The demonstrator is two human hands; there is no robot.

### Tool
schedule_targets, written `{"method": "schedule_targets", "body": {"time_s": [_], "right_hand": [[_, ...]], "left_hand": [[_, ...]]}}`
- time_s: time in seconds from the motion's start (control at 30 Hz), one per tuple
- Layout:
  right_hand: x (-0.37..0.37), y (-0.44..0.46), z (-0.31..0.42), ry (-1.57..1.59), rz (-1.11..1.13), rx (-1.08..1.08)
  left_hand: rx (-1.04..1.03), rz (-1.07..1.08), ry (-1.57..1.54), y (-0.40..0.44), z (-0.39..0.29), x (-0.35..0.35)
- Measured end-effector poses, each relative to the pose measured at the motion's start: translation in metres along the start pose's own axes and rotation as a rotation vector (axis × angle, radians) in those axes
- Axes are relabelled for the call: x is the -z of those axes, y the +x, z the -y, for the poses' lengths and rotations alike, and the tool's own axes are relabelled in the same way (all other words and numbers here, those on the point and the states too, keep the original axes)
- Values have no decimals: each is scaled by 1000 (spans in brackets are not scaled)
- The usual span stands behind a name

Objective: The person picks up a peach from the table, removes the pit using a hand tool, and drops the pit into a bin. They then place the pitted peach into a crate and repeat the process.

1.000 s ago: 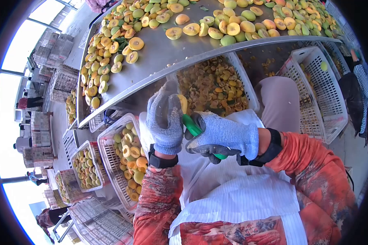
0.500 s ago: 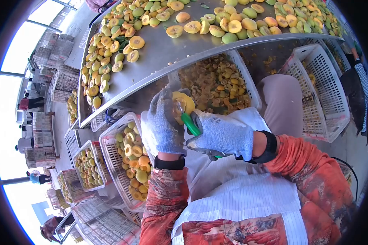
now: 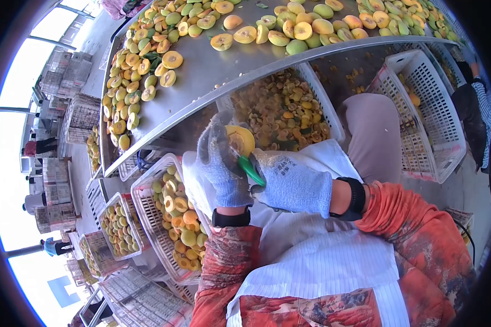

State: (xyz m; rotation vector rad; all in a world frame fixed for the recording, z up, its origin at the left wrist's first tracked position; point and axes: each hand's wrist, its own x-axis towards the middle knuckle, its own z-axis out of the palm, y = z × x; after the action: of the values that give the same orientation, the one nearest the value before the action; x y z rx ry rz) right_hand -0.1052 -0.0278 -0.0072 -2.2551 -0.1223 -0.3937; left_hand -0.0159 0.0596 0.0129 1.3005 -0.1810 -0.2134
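Observation:
My left hand (image 3: 221,163), in a dirty blue-grey work glove, grips a yellow peach half (image 3: 242,139) with its cut face turned toward my right hand. My right hand (image 3: 295,184), gloved alike, is closed around a green-handled tool (image 3: 251,170). The metal end of the tool meets the cut face; its tip is hidden in the fruit. Both hands are held over my lap, in front of a crate (image 3: 333,120) of small brownish-yellow fruit scraps under the table edge.
A metal table (image 3: 202,71) with a raised rim carries many halved peaches (image 3: 245,35). At left stands a white crate (image 3: 139,191) of peach halves, with another fruit crate (image 3: 101,218) beyond. White crates (image 3: 436,109) stand at right, near another person's checked sleeve (image 3: 488,120).
The tool and my right hand have turned slightly at the peach half, and the metal end shows less. My view has shifted a little, so the table sits higher.

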Motion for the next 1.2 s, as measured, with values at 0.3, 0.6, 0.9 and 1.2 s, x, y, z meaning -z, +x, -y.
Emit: {"method": "schedule_targets", "body": {"time_s": [0.3, 0.6, 0.9, 1.2], "right_hand": [[50, 19, 23, 628, 460, -607], [10, 5, -19, -33, 0, -106], [42, 8, -55, -147, -16, 42], [56, 12, -88, -242, -151, -169]], "left_hand": [[153, 194, 48, 14, -16, -13], [369, 11, -245, 33, -5, -33], [594, -12, -388, 69, 15, -33], [506, 111, -468, 91, 16, -20]]}}
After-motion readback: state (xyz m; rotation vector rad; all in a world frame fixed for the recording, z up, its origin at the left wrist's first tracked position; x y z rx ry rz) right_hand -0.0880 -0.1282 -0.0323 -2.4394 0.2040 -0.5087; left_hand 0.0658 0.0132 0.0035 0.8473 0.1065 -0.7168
